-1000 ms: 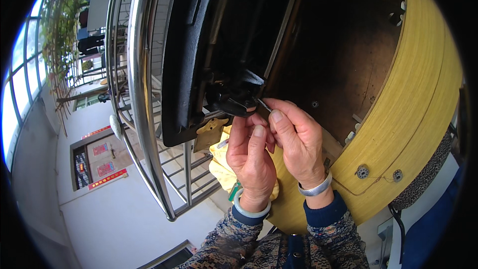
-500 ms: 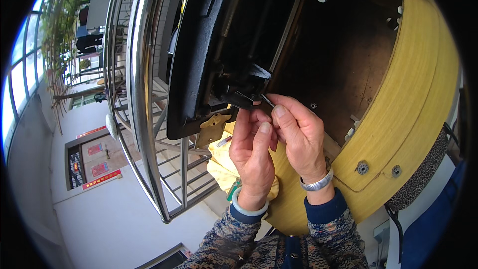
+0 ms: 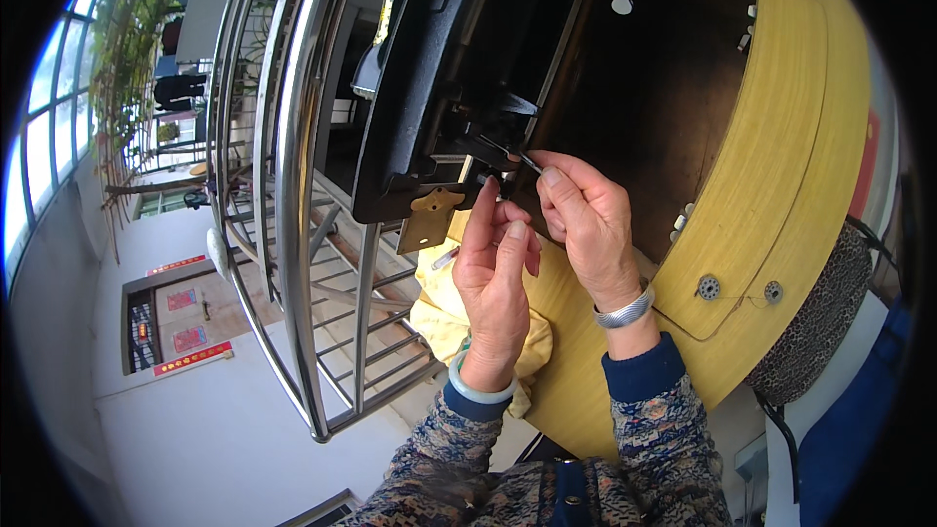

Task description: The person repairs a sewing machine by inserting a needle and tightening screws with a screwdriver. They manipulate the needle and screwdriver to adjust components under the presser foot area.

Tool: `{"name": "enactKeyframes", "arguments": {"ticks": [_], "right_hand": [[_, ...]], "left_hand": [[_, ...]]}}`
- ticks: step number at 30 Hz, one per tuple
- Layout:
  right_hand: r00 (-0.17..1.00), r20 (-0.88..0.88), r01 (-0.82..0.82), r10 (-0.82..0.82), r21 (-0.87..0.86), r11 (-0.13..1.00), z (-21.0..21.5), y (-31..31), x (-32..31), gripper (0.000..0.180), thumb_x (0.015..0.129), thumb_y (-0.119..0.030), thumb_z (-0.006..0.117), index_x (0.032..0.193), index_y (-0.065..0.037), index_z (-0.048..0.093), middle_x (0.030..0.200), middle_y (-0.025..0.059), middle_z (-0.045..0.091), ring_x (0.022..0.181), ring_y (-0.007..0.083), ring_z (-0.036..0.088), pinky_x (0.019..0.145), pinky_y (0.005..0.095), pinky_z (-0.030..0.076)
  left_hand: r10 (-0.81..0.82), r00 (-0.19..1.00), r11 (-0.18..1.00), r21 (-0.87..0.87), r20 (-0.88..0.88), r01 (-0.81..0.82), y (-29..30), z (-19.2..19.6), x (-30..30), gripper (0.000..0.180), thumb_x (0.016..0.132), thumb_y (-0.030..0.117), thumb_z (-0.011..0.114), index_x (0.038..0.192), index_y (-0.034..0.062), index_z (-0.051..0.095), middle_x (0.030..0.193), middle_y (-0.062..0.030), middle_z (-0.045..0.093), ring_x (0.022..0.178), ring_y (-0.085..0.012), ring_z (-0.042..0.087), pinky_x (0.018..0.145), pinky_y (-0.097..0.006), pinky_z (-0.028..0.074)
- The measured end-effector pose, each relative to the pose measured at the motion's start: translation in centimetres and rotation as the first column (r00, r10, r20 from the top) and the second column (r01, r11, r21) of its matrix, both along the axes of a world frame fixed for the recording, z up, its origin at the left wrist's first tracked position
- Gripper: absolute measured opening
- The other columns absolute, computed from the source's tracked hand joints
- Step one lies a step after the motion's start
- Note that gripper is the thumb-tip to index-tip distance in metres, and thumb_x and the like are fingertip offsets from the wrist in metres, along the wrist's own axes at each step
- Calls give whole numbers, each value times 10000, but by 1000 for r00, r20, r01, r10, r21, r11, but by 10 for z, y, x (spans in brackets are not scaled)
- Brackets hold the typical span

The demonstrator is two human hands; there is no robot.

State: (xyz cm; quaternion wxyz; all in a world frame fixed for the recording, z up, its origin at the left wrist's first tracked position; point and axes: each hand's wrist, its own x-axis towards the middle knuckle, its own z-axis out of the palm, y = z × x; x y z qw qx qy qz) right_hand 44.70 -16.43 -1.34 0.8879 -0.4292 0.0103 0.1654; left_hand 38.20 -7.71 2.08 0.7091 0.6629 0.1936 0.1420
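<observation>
The black sewing machine [image 3: 415, 68] is tipped up, its underside and small metal parts showing. My right hand [image 3: 590, 224] pinches a thin dark metal rod [image 3: 530, 162] between thumb and fingers. The rod's far tip meets the mechanism at the machine's lower end; what kind of tool it is I cannot make out. Just left of it, my left hand [image 3: 495, 273] is open, its index finger stretched up to the machine's lower end and the other fingers loosely bent. Whether that fingertip touches a part is unclear. A brass-coloured plate [image 3: 430, 220] hangs at the machine's lower corner.
The curved yellow wooden table [image 3: 781, 156] surrounds a dark opening on the right. Two bobbins [image 3: 709, 287] joined by thread lie on it. Yellow cloth [image 3: 444, 307] lies below the machine. A steel railing [image 3: 298, 137] runs along the left. A speckled dark cushion [image 3: 820, 322] is at right.
My left hand has moved apart from the right, its index finger now straighter. My right hand keeps the rod at the mechanism. The whole view has shifted slightly.
</observation>
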Motion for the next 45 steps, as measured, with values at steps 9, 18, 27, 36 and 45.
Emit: {"name": "enactKeyframes", "arguments": {"ticks": [9, 18, 27, 36, 45], "right_hand": [[999, -35, -4, 5, 19, 1000, 4, 4, -1, 289, 1004, -119, 541, 1221, 60, 610, 740, -35, 487, 579, 15, 365, 469, 163, 267], [998, 65, 14, -9, -69, 997, -4, 3, -2, 325, 1013, -108, 523, 1276, 79, 556, 786, 5, 516, 590, 29, 383, 470, 158, 290], [996, 71, 71, -62, -137, 988, 0, 7, -2, 326, 1007, -109, 524, 1263, 88, 562, 758, 0, 507, 578, 38, 388, 464, 167, 297], [992, 119, 73, -53, -176, 982, -1, 9, -3, 376, 1012, -125, 525, 1304, 110, 501, 747, -1, 469, 580, 38, 368, 465, 171, 285], [990, 126, 82, -60, -175, 981, 0, 8, -4, 315, 1012, -121, 532, 1256, 79, 537, 760, 12, 480, 582, 44, 374, 465, 167, 287]], "left_hand": [[7, 991, 684, 724, -134, 93, 51, 1, -114, 315, 868, -98, 596, 1169, -20, 643, 1020, -134, 623, 929, -222, 618, 813, -303, 504], [53, 979, 492, 859, -194, 144, 70, -24, -159, 405, 760, -80, 694, 1149, 12, 632, 1032, -141, 600, 938, -307, 563, 830, -373, 470], [-6, 996, 479, 874, -90, 81, 85, -12, -162, 455, 746, -90, 695, 1186, -35, 595, 1019, -175, 596, 884, -321, 575, 769, -386, 486], [-57, 998, 751, 658, -11, 50, 81, 6, -131, 418, 829, -102, 643, 1238, -45, 581, 1035, -163, 582, 829, -232, 613, 704, -296, 507], [-77, 997, 747, 664, 25, 42, 87, -7, -99, 381, 833, -79, 652, 1205, -81, 570, 1003, -182, 562, 816, -310, 612, 676, -355, 511]]}}
